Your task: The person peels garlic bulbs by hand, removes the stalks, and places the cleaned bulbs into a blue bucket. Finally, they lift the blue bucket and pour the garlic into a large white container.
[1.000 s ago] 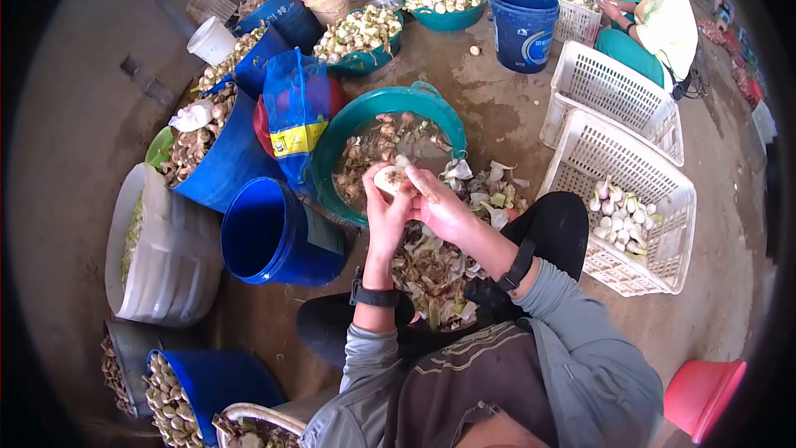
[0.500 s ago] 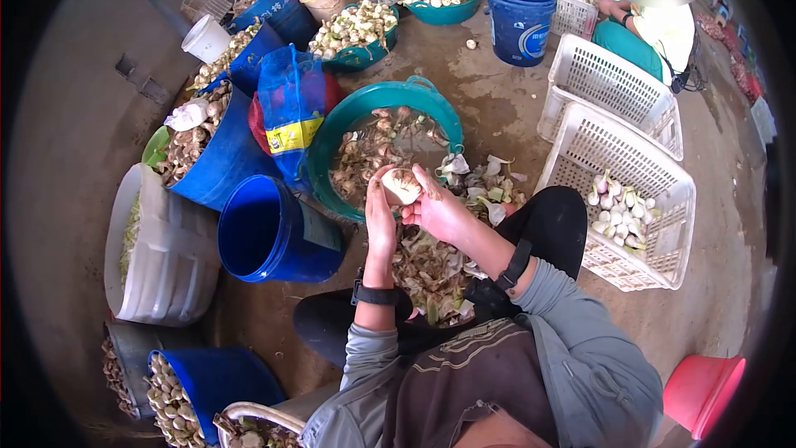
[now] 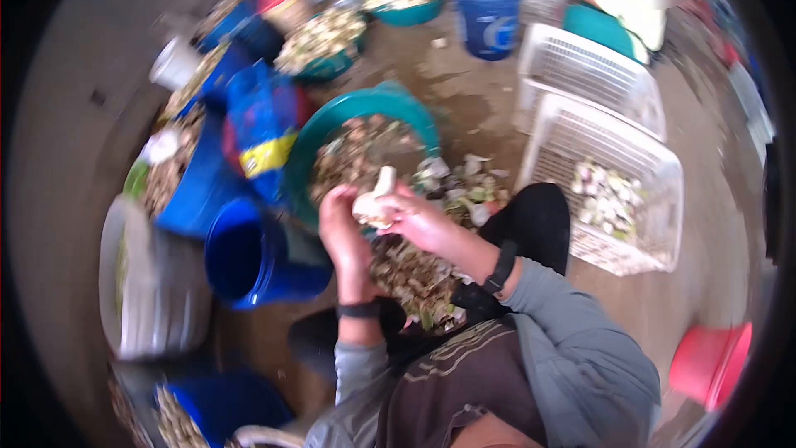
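Here, head view, blurred: left hand (image 3: 342, 232) and right hand (image 3: 419, 220) both gripping pale bulb (image 3: 375, 197), fingers curling closed around it, above peel heap (image 3: 406, 274), near green basin (image 3: 348, 112). White basket (image 3: 659, 162) sitting beside knee, holding trimmed bulbs (image 3: 605, 195).

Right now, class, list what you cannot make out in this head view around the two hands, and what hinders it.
Head view:
What the pale piece in the left hand is: motion blur.
Whether the right hand holds a tool: blur, curled fingers.
What lies in the white crate: blurred, small.
Far blue bucket, its label: blurred.
Red tub: cut by the lens edge.
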### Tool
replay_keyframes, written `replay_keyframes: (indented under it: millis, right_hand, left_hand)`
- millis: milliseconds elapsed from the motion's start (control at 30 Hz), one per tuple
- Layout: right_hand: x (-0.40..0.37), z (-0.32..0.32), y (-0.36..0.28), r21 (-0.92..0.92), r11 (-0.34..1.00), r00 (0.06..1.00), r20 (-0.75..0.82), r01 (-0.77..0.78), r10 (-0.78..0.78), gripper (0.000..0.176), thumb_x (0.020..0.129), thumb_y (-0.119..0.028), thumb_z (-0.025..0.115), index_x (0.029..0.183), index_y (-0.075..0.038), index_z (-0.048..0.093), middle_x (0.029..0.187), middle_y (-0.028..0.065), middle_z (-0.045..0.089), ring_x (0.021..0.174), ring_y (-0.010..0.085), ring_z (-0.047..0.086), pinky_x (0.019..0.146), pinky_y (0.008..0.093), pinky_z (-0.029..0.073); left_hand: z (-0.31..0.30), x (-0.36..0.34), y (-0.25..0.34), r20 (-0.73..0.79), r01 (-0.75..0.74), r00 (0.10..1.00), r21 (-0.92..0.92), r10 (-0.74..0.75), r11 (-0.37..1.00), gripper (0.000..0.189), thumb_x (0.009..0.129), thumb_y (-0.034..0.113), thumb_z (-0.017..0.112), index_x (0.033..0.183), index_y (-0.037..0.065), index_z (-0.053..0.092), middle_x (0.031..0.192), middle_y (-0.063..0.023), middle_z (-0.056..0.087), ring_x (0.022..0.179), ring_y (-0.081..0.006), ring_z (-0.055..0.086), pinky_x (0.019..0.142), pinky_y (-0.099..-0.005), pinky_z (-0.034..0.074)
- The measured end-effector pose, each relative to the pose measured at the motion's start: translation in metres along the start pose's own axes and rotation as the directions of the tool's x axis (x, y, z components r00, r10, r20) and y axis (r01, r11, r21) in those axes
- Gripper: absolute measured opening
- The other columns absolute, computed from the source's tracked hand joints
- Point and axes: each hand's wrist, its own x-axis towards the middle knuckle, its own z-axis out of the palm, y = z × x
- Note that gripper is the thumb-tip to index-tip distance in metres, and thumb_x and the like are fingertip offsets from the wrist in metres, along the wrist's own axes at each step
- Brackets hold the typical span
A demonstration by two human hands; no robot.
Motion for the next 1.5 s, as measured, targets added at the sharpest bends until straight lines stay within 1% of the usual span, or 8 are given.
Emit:
replay_keyframes:
  millis: [233, 600, 700, 967, 1067, 1200, 1300, 1500]
  right_hand:
    - [-0.088, -0.049, -0.203, -0.919, 0.31, 0.819, 0.025, 0.245, -0.574, 0.034, 0.094, -0.038, 0.051, 0.108, -0.007, 0.053, 0.093, 0.0033, 0.06, 0.076, 0.0087, 0.056, 0.061, 0.0254, 0.048]
    - [-0.216, -0.329, -0.23, -0.612, 0.781, 0.055, -0.79, -0.122, -0.611, 0.04, 0.086, -0.033, 0.063, 0.099, 0.004, 0.062, 0.093, 0.0119, 0.065, 0.085, 0.0221, 0.063, 0.078, 0.0395, 0.05]
    - [-0.222, -0.415, -0.208, -0.589, -0.148, 0.591, -0.695, -0.795, -0.409, 0.041, 0.083, -0.036, 0.063, 0.103, 0.0, 0.062, 0.098, 0.0132, 0.065, 0.09, 0.028, 0.062, 0.083, 0.043, 0.048]
    - [-0.212, -0.457, -0.167, -0.449, -0.205, 0.487, -0.849, -0.87, -0.207, 0.038, 0.066, -0.02, 0.069, 0.103, -0.017, 0.064, 0.097, 0.0078, 0.066, 0.096, 0.0292, 0.062, 0.083, 0.0429, 0.049]
    - [-0.203, -0.462, -0.194, -0.55, -0.338, 0.615, -0.779, -0.763, -0.122, 0.028, 0.068, -0.017, 0.066, 0.095, -0.015, 0.065, 0.091, 0.0075, 0.067, 0.087, 0.0286, 0.064, 0.077, 0.0429, 0.049]
    - [-0.15, -0.334, -0.301, -0.729, 0.682, 0.596, -0.57, -0.051, -0.565, 0.026, 0.09, -0.021, 0.049, 0.109, -0.005, 0.057, 0.085, 0.0057, 0.062, 0.073, 0.0146, 0.058, 0.069, 0.0273, 0.048]
    - [-0.144, -0.229, -0.352, -0.305, 0.581, 0.541, -0.212, 0.755, -0.814, 0.027, 0.093, -0.02, 0.053, 0.115, -0.003, 0.051, 0.085, 0.0049, 0.06, 0.077, 0.0168, 0.058, 0.076, 0.0289, 0.048]
    - [-0.134, -0.087, -0.371, -0.309, 0.42, 0.468, 0.1, 0.854, -0.878, 0.027, 0.093, -0.023, 0.053, 0.109, -0.002, 0.056, 0.081, 0.0035, 0.057, 0.065, 0.011, 0.048, 0.064, 0.0244, 0.041]
  left_hand:
    - [-0.104, 0.026, 0.027, 0.068, 0.069, 0.996, -0.157, -0.059, 0.985, 0.023, 0.097, 0.018, 0.044, 0.115, 0.006, 0.051, 0.092, -0.0016, 0.053, 0.089, -0.0143, 0.051, 0.087, -0.0301, 0.041]
    - [-0.153, 0.02, 0.074, -0.205, 0.075, 0.969, -0.29, -0.139, 0.954, 0.022, 0.09, 0.021, 0.057, 0.099, 0.002, 0.062, 0.081, -0.0055, 0.061, 0.073, -0.0204, 0.057, 0.071, -0.0314, 0.048]
    - [-0.143, 0.017, 0.074, -0.33, 0.058, 0.94, -0.103, -0.089, 0.993, 0.016, 0.089, 0.021, 0.058, 0.095, 0.006, 0.063, 0.075, -0.0033, 0.06, 0.071, -0.0185, 0.057, 0.069, -0.0314, 0.048]
    - [-0.126, 0.046, 0.056, -0.357, 0.17, 0.926, 0.1, -0.125, 0.98, 0.021, 0.089, 0.021, 0.057, 0.103, 0.006, 0.061, 0.082, -0.0059, 0.061, 0.077, -0.0198, 0.057, 0.075, -0.0321, 0.047]
    - [-0.124, 0.053, 0.062, -0.317, 0.2, 0.939, 0.182, -0.136, 0.963, 0.022, 0.09, 0.021, 0.057, 0.105, 0.006, 0.061, 0.084, -0.0067, 0.061, 0.079, -0.02, 0.057, 0.077, -0.0323, 0.047]
    - [-0.12, 0.056, 0.06, -0.247, 0.194, 0.959, 0.218, -0.139, 0.957, 0.024, 0.09, 0.021, 0.057, 0.108, 0.006, 0.06, 0.086, -0.0077, 0.061, 0.082, -0.0202, 0.057, 0.079, -0.0327, 0.046]
    - [-0.124, 0.049, 0.055, -0.15, 0.119, 0.985, 0.251, -0.083, 0.961, 0.036, 0.089, 0.024, 0.058, 0.119, 0.005, 0.054, 0.095, -0.0103, 0.062, 0.089, -0.0222, 0.057, 0.085, -0.0338, 0.045]
    - [-0.122, 0.034, 0.072, -0.113, -0.139, 0.974, 0.395, 0.198, 0.908, 0.013, 0.094, 0.022, 0.055, 0.093, 0.008, 0.054, 0.077, -0.0009, 0.05, 0.068, -0.0086, 0.046, 0.064, -0.0213, 0.038]
